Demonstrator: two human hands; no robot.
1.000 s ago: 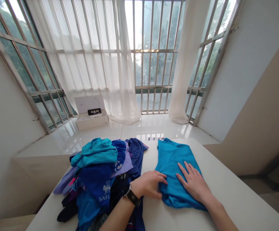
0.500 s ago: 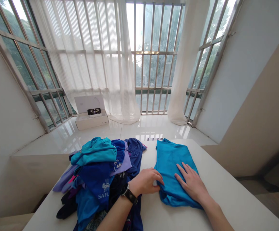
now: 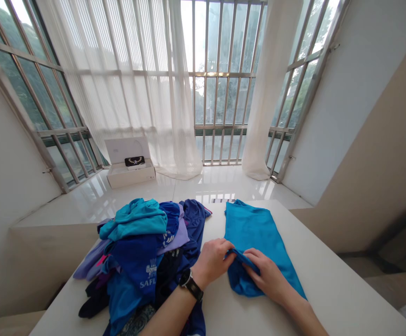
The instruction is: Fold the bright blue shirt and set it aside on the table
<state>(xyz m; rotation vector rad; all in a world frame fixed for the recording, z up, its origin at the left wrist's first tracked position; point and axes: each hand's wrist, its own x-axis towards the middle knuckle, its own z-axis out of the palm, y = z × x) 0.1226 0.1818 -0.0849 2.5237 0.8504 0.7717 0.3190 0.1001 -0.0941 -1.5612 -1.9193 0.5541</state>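
While a person's left hand (image 3: 211, 263) and right hand (image 3: 265, 275) meet at the near edge of a turquoise garment (image 3: 255, 233), a narrow fold of the fabric rises between them on a white worktop (image 3: 328, 280). Moments ago the right hand lay flat on the cloth with its fingers spread, and the left rested at the garment's side. Now the two have drawn together and the lower edge has been gathered up, while the upper part of the garment stays smooth and flat at 12 o'clock from the hands. The left fingers (image 3: 223, 247) are closed narrowly on the turned edge, and the right fingers (image 3: 250, 255) curl over the same fold, holding it. A black-strapped wristwatch (image 3: 188, 283) sits on the left wrist, with no legible brand. At 9 o'clock from the hands, just beside the left forearm, lies a heaped pile of clothing (image 3: 136, 261) in blue, turquoise, lilac and black. On a dark blue garment (image 3: 133, 266) in the heap, white print (image 3: 147, 282) reads "SAFL" beneath a small crest. Beyond, at 11 o'clock, an open white box (image 3: 129, 175) holding a black item (image 3: 134, 161) stands on a glossy tiled floor (image 3: 223, 182), before sheer white curtains (image 3: 133, 88) and barred windows (image 3: 223, 93).
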